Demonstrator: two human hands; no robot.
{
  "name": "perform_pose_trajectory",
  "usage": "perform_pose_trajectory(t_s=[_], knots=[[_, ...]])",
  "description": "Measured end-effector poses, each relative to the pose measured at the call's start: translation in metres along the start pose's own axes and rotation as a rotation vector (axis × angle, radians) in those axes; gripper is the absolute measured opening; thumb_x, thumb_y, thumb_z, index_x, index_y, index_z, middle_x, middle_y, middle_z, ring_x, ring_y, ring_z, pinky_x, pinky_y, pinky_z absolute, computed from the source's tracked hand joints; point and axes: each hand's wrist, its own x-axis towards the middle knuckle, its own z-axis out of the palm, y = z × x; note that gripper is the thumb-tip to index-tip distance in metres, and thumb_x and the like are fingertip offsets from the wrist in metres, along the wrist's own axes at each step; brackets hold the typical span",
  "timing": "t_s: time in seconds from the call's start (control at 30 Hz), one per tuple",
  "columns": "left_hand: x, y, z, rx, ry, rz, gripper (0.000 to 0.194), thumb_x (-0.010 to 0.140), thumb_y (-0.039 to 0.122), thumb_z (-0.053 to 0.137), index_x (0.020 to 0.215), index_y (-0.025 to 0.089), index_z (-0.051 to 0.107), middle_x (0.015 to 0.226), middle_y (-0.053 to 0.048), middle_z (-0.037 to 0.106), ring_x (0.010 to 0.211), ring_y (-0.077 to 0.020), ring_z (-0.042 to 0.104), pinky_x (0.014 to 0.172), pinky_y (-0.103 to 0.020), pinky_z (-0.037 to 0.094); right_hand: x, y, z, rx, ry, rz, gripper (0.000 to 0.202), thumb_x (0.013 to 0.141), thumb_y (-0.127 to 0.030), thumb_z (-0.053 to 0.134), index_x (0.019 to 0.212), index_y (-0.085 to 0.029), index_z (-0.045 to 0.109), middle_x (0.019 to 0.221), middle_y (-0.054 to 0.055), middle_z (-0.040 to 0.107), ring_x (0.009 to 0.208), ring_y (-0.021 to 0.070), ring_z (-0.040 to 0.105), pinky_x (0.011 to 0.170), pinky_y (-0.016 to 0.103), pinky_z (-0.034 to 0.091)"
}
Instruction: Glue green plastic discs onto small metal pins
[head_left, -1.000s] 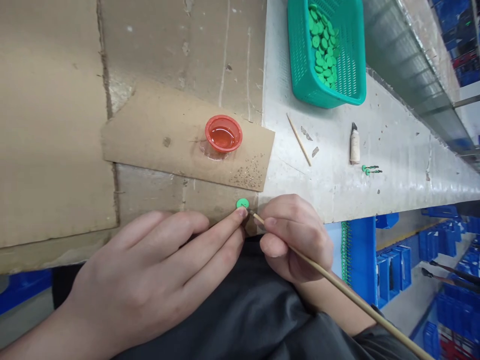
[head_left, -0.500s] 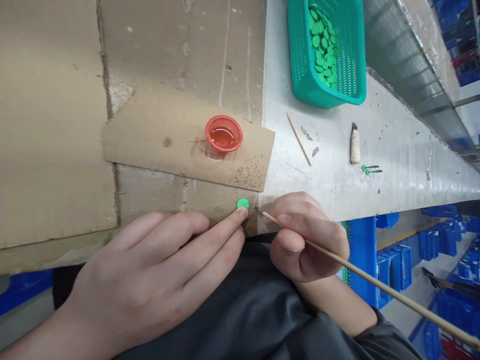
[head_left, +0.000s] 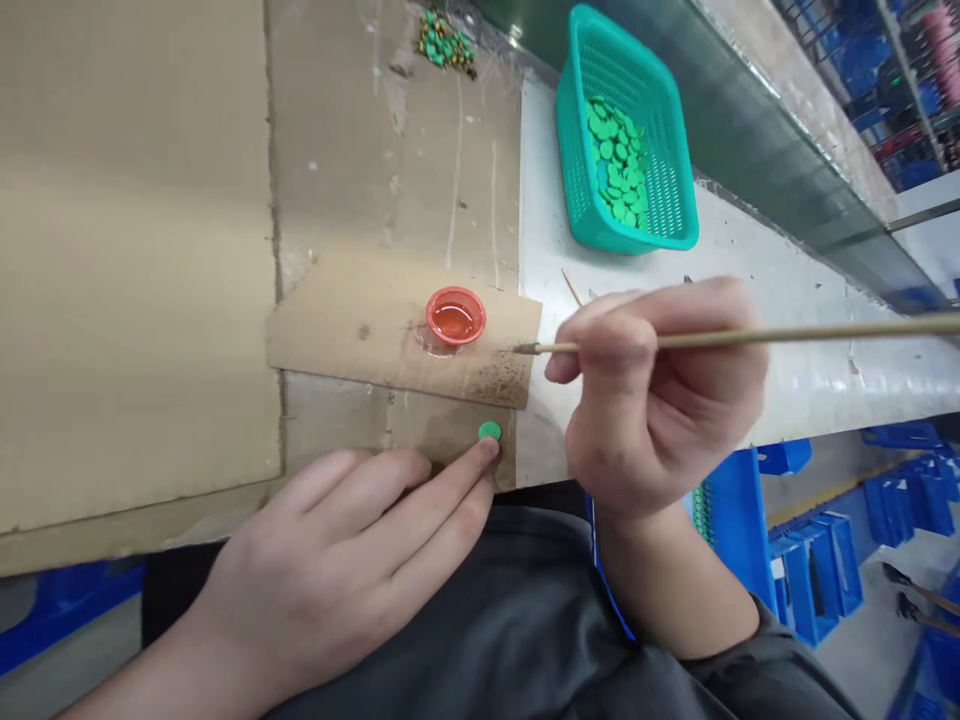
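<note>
My left hand (head_left: pixel 360 560) lies flat with its fingers stretched out, one fingertip resting on the near edge of a small round green piece like a button (head_left: pixel 490 431). Two tiny dots show on that piece. In the fingers of my right hand (head_left: pixel 660 400) is a thin wooden paintbrush (head_left: pixel 712 340), held about level. Its dark tip is over the right end of a cardboard strip (head_left: pixel 322 320), above scattered tiny specks (head_left: pixel 501 378). Left of the tip, a small red cup (head_left: pixel 456 316) with liquid stands on the strip.
A teal basket (head_left: pixel 626 238) holds many green discs. A thin stick (head_left: pixel 572 287) is partly hidden behind my right hand. At the back lies a pile of small green and gold pieces (head_left: pixel 445 42). Blue bins (head_left: pixel 814 570) stand below the table's right edge.
My right hand has lifted the brush away from beside the green disc and up over the specks on the cardboard. My left fingertip stays on the disc. The view has shifted.
</note>
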Motion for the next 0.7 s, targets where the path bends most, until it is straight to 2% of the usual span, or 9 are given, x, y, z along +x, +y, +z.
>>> perform_pose_trajectory(t_s=[0.07,0.23,0.3,0.4,0.5,0.6,0.7], knots=[[0.004,0.000,-0.003,-0.024,-0.007,-0.015,0.031,0.107,0.002,0.072,0.131,0.016,0.084,0.155,-0.002,0.083,0.103,-0.0248,0.071,0.084,-0.048,0.054,0.014,0.000,0.011,0.054,0.085,-0.036,0.027,0.125,-0.040,0.070,0.101,-0.029,0.066,0.084,-0.003,0.069,0.069,0.0137,0.070,0.067,0.033,0.064],[0.006,-0.001,-0.002,-0.032,0.032,0.010,0.025,0.108,0.004,0.071,0.125,0.018,0.084,0.149,-0.001,0.085,0.102,-0.0225,0.069,0.083,-0.046,0.051,0.022,0.013,0.033,-0.076,-0.074,-0.080,0.029,0.129,-0.034,0.061,0.102,-0.025,0.065,0.091,-0.002,0.068,0.077,0.0102,0.073,0.073,0.027,0.064],[0.005,-0.001,0.000,-0.023,0.028,0.011,0.026,0.109,0.005,0.069,0.125,0.019,0.085,0.149,-0.001,0.085,0.104,-0.0223,0.070,0.083,-0.045,0.052,0.020,0.016,0.035,-0.100,-0.081,-0.084,0.028,0.130,-0.034,0.060,0.103,-0.025,0.064,0.092,-0.003,0.067,0.079,0.0103,0.075,0.075,0.026,0.065],[0.003,-0.001,0.000,-0.024,0.031,0.010,0.027,0.108,0.006,0.069,0.127,0.018,0.084,0.148,-0.001,0.085,0.106,-0.0226,0.070,0.085,-0.046,0.052,0.020,0.016,0.037,-0.082,-0.056,-0.062,0.029,0.126,-0.035,0.068,0.099,-0.026,0.062,0.089,-0.005,0.066,0.076,0.0101,0.073,0.075,0.025,0.066],[0.003,-0.001,-0.001,-0.037,0.039,0.001,0.026,0.108,0.005,0.070,0.127,0.017,0.083,0.147,-0.001,0.086,0.106,-0.0229,0.069,0.085,-0.047,0.051,0.022,0.014,0.040,-0.049,-0.056,-0.068,0.029,0.124,-0.029,0.073,0.097,-0.026,0.063,0.088,-0.005,0.067,0.074,0.0098,0.071,0.075,0.025,0.066],[0.002,-0.001,-0.002,-0.028,0.045,0.005,0.025,0.107,0.006,0.073,0.126,0.018,0.084,0.146,-0.001,0.086,0.105,-0.0232,0.069,0.085,-0.047,0.051,0.022,0.015,0.035,-0.022,-0.044,-0.082,0.029,0.124,-0.029,0.072,0.097,-0.025,0.063,0.089,-0.005,0.067,0.076,0.0093,0.072,0.074,0.025,0.064],[-0.001,0.000,-0.001,-0.029,0.027,-0.013,0.026,0.105,0.006,0.075,0.126,0.019,0.085,0.147,-0.001,0.085,0.105,-0.0234,0.069,0.086,-0.046,0.052,0.016,0.019,0.012,-0.017,-0.141,-0.064,0.024,0.125,-0.040,0.069,0.106,-0.025,0.069,0.099,-0.001,0.072,0.088,0.0141,0.080,0.077,0.028,0.068]])
